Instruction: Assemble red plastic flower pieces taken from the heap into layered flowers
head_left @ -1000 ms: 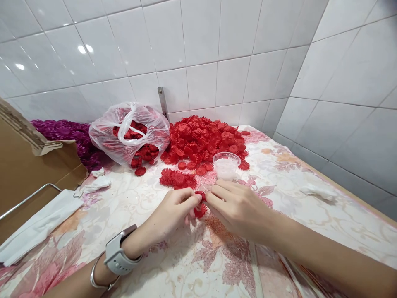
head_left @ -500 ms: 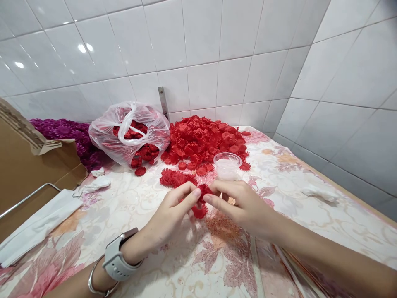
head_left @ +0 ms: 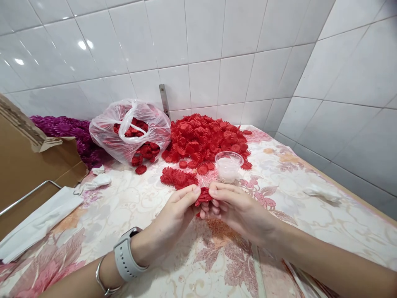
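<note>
One red flower [head_left: 204, 197] held; one cup [head_left: 228, 167].
My left hand [head_left: 178, 211] and right hand [head_left: 245, 211], curled, pinch it nearer me than the cup; right fingertips [head_left: 214, 210] newly show beneath.

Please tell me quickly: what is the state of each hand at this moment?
Left hand: closed, holding the small red piece by its left side.
Right hand: closed, holding the same piece by its right side.
</note>
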The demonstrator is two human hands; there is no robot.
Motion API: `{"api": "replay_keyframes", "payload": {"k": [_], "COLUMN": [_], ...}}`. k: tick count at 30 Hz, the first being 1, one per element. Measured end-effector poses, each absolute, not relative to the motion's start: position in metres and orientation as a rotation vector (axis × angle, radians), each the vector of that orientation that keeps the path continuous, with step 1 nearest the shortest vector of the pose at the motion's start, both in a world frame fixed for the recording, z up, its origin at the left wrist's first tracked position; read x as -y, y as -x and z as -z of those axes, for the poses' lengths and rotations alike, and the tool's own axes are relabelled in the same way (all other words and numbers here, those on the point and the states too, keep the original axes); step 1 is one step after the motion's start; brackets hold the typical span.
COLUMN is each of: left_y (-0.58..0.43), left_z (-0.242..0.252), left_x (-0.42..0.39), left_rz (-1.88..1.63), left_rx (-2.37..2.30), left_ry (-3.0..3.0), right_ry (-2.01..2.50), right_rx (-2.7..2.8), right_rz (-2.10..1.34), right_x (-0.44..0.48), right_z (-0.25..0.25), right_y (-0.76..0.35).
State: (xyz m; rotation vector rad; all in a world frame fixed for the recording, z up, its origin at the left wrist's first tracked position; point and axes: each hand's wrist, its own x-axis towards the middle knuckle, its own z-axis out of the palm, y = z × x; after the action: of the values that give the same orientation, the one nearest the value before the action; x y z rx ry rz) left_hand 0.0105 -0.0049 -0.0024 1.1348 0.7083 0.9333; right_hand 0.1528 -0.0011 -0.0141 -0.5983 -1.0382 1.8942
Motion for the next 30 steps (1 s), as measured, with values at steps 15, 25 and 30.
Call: {"api": "replay_keyframes", "payload": {"k": [15, 25, 30], "left_y": [-0.007, 0.001, 0.003], "left_z": [0.0, -0.009, -0.023], "left_x": [0.007, 0.003, 0.004], "left_rz": [-0.905, -0.661, -0.526], "left_rx": [-0.721, -0.906, -0.936], "left_ry": [-1.111, -1.56, -1.589], "right_ry": [0.584, 0.855, 0.737], "right_rx": [1.079, 1.839, 1.95], "right_rz": [-1.891, -1.469, -1.625], "right_x": [0.0, -0.005, -0.008], "right_z": [0.009, -0.003, -0.011], "right_y": [-0.157, -0.171, -0.176]}}
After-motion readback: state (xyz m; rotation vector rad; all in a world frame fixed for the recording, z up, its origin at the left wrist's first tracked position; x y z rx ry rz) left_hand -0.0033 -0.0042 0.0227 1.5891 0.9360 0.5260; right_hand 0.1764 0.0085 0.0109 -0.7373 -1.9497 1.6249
